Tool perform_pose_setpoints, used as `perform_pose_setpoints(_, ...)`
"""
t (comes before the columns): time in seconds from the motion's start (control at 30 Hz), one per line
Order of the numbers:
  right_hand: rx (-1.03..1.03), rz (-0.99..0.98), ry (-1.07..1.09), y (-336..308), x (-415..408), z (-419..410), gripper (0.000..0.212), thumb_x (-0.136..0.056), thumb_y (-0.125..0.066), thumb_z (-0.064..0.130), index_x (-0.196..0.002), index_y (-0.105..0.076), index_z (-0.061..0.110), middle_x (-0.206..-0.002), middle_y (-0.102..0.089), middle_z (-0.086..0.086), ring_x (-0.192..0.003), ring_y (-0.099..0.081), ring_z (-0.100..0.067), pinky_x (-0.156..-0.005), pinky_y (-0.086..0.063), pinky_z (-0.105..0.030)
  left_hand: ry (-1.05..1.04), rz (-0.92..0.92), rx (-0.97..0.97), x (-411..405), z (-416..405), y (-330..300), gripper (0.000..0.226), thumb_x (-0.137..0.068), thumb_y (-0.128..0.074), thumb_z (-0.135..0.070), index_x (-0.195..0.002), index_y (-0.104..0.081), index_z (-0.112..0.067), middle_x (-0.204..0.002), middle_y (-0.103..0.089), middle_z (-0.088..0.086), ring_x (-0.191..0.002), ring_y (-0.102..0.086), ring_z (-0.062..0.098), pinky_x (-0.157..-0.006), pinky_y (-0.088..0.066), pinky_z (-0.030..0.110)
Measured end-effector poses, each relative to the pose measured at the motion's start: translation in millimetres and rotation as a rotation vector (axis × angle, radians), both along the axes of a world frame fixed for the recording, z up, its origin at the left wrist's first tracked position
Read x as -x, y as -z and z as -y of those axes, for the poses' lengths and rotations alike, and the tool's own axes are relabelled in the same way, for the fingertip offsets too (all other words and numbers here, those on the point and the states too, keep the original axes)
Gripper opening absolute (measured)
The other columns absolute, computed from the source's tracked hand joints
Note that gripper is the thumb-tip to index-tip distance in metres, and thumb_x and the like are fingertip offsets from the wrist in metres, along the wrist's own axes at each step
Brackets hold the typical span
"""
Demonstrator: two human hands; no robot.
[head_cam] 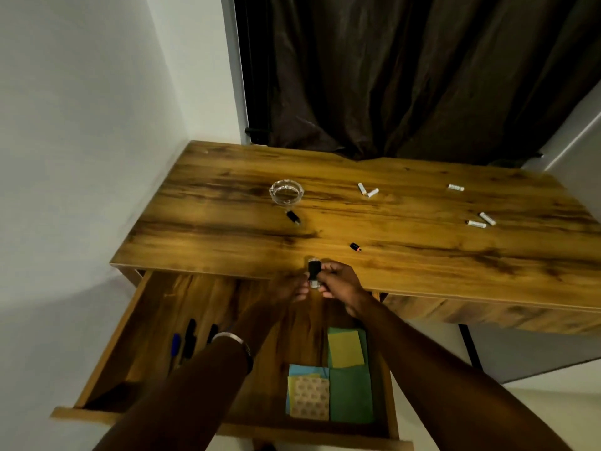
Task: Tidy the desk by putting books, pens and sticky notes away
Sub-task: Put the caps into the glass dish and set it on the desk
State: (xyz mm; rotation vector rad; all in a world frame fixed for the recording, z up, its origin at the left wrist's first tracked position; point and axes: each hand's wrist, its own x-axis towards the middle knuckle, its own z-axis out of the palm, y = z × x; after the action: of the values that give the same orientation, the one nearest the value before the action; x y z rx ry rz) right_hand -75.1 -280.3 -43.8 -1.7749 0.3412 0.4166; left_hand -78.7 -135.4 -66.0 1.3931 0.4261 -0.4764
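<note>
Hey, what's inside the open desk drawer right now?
In the open drawer: dark and blue pens at the left, and sticky notes in yellow, green, blue and a patterned pad at the right. The forearms cover the middle, so anything there is hidden.

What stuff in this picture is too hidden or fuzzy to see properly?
All in the head view:
- The small black and clear thing: too small, and both hands' fingers cover part of it, so I cannot name it.
- The left hand: blurred, its grip unclear.
- The pens in the drawer: partly hidden by the left arm, in shadow.
- The sticky notes: any writing too small.
- The small white things on the desk: too tiny to identify.
</note>
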Motion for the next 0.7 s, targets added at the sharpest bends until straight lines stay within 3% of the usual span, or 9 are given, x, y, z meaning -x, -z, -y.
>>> perform_pose_setpoints(0.1,0.010,-0.007,0.000,-5,-21,-16,0.025,-0.088,-0.061,0.013,-0.112,-0.066,0.015,-0.083,-0.069,-0.002,-0.058,-0.060,-0.006,-0.056,-0.050,-0.019,0.031,-0.002,-0.045,-27,-14,-3,0.023,-0.093,-0.059,-0.020,-0.109,-0.060,-0.003,-0.092,-0.063,0.007,-0.074,-0.060,0.012,-0.068,-0.052,0.023)
perform_pose_setpoints(0.17,0.005,-0.003,0.013,-10,-38,-28,0.025,-0.087,-0.061,0.012,-0.111,-0.067,0.016,-0.081,-0.069,-0.001,-0.059,-0.060,-0.006,-0.055,-0.050,-0.018,0.045,0.025,-0.075,-46,-24,-8,0.030,-0.092,-0.060,-0.019,-0.116,-0.061,-0.001,-0.089,-0.065,0.006,-0.074,-0.062,0.012,-0.067,-0.054,0.022)
perform_pose_setpoints(0.33,0.027,0.020,0.023,-22,-77,-51,0.021,-0.085,-0.064,0.012,-0.105,-0.068,0.015,-0.080,-0.069,-0.003,-0.061,-0.060,-0.009,-0.052,-0.049,-0.018,0.025,0.068,-0.098,-88,-47,-18,0.025,-0.092,-0.060,-0.015,-0.112,-0.061,0.000,-0.082,-0.064,0.007,-0.073,-0.062,0.014,-0.063,-0.053,0.020)
perform_pose_setpoints(0.53,0.032,0.062,0.121,-29,-123,-69,0.016,-0.083,-0.068,0.007,-0.089,-0.058,0.018,-0.073,-0.068,-0.004,-0.056,-0.062,-0.012,-0.048,-0.049,-0.022,0.005,0.125,-0.104,-137,-61,-27,0.002,-0.091,-0.061,-0.010,-0.090,-0.063,-0.010,-0.089,-0.066,0.011,-0.074,-0.064,0.016,-0.064,-0.054,0.023)
perform_pose_setpoints(0.7,0.072,0.099,0.168,-31,-167,-77,0.014,-0.081,-0.069,0.007,-0.084,-0.059,0.016,-0.074,-0.069,-0.010,-0.057,-0.062,-0.017,-0.056,-0.051,-0.031,-0.035,0.157,-0.138,-181,-62,-34,0.015,-0.088,-0.064,-0.005,-0.101,-0.064,0.001,-0.088,-0.066,0.012,-0.067,-0.062,0.014,-0.055,-0.055,0.018)
